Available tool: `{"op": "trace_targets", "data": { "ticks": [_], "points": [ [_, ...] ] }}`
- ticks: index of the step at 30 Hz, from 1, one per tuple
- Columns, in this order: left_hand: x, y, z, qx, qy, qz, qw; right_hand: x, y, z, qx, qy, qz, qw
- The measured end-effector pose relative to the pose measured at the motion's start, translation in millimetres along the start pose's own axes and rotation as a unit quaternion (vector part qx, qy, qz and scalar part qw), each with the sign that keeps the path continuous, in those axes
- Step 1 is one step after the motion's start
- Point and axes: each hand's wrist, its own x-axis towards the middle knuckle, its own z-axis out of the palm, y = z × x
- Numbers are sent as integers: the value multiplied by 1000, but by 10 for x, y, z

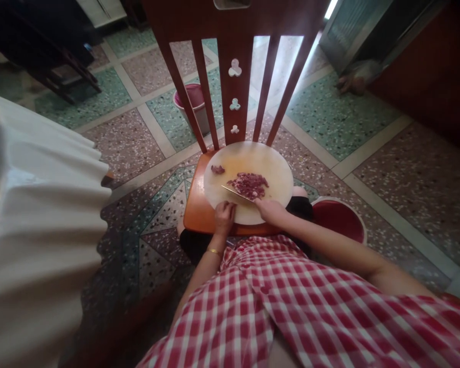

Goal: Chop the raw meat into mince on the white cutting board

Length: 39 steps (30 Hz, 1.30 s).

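A round pale cutting board (pixel 268 158) lies on the seat of a brown wooden chair (pixel 233 30). A heap of chopped red meat (pixel 249 184) sits near the board's middle, and one small piece (pixel 217 169) lies apart to the left. My right hand (pixel 270 209) is closed on the handle of a knife (pixel 235 193) whose blade points left, just in front of the heap. My left hand (pixel 224 217) is curled in a fist at the board's near edge, beside the blade's tip. A gold bangle is on that wrist. I wear red-and-white checked cloth.
A pink bucket (pixel 194 105) stands on the tiled floor behind the chair. A red basin (pixel 339 217) sits to the right of the seat. White pleated fabric (pixel 42 214) fills the left side. Dark furniture legs (pixel 61 71) stand at the top left.
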Motion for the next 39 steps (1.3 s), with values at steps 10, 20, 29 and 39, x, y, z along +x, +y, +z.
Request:
{"op": "trace_targets", "data": {
  "ticks": [10, 20, 29, 39],
  "points": [
    [-85, -101, 23, 8, -14, 12, 1000, 196, -400, 0, 13, 20, -89, 996],
    [-66, -69, -19, 3, -18, 8, 1000, 123, -117, 49, 14, 6, -43, 999],
    [-27, -58, -94, -4, -38, 18, 999, -3, -216, -55, 9, 0, -51, 999],
    [-11, -40, -74, -27, -52, 15, 998, 212, -42, -345, 22, 40, 44, 998]
  ]
}}
